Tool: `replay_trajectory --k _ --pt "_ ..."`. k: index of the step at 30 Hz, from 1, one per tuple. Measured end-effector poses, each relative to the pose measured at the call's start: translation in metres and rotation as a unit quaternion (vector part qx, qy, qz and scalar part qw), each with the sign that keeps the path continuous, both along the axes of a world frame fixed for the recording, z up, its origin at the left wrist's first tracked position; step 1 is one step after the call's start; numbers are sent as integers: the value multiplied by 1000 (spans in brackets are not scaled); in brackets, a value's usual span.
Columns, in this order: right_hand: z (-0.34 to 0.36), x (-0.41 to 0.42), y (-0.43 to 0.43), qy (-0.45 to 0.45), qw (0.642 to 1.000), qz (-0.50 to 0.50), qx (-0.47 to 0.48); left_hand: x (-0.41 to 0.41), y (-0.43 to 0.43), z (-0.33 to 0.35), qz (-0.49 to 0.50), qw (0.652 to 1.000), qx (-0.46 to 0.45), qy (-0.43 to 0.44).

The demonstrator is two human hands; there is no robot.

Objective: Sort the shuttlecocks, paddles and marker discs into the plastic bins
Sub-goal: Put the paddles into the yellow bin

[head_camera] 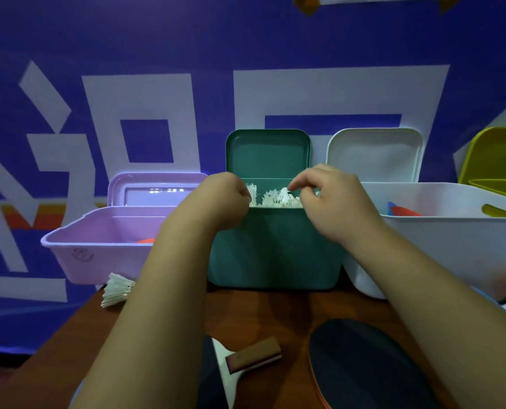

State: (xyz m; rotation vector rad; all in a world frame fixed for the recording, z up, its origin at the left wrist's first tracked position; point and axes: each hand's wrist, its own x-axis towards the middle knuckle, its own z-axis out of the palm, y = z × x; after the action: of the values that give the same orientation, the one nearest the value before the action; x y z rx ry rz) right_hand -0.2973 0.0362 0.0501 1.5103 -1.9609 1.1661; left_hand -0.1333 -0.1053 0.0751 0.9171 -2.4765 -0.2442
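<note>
One brown counter (275, 314) carries everything, and the green bin (275, 246) at its middle back serves as the marker. To the right of the green bin, touching or nearly so, stands the white bin (452, 246). To its left sits the lower purple bin (98, 255). The green lid (268, 154) is propped upright behind the green bin, probably to keep the mouth free for dropping things in.

In front of the green bin and slightly right lies a dark paddle (364, 364), flat on the counter. A second paddle (254, 354) lies in front of the bin too, its handle pointing right. Neither is sorted yet.

Both hands hover at the green bin's near rim. The left hand (228, 199) has its fingers curled against the feathers, and I cannot tell whether they grip one. The right hand (331, 202) has thumb and forefinger drawn close above the pile, but whether they pinch anything is unclear. They look to be settling the load so it sits below the rim.

White shuttlecocks (278, 197) fill the green bin near its top. A loose shuttlecock stack (117, 290) lies left of it, in front of the purple bin. An orange disc (146, 240) shows inside the purple bin.
</note>
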Motion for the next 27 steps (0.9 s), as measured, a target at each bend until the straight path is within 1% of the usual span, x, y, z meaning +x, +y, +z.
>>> replay_trajectory --k 4,7,9,11,13,16,19,21,23,25,27 --pt "-15 7 42 1 999 2 -38 -1 28 9 -23 1000 -16 10" --pt "-30 13 65 -40 998 15 -49 6 53 14 -44 999 -18 24" --pt "-40 19 75 -80 996 21 -30 17 69 12 -64 998 -7 15" --pt "-53 27 81 -104 994 31 8 32 83 4 -81 996 15 -25" --pt "-66 37 85 -117 989 65 62 51 91 -11 -74 994 30 -78" --pt "-80 54 86 -94 970 131 184 86 95 -37 -31 990 44 -134" --pt "-94 69 82 -62 943 171 279 124 87 -70 35 986 84 -142" --pt "-104 75 79 -34 930 171 323 148 85 -91 70 980 134 -131" --pt "-114 78 76 0 918 163 363 165 88 -109 82 974 171 -126" --pt "-121 79 74 28 907 154 391 174 95 -122 94 968 174 -152" --pt "-125 79 73 42 906 146 396 177 99 -135 99 967 176 -158"
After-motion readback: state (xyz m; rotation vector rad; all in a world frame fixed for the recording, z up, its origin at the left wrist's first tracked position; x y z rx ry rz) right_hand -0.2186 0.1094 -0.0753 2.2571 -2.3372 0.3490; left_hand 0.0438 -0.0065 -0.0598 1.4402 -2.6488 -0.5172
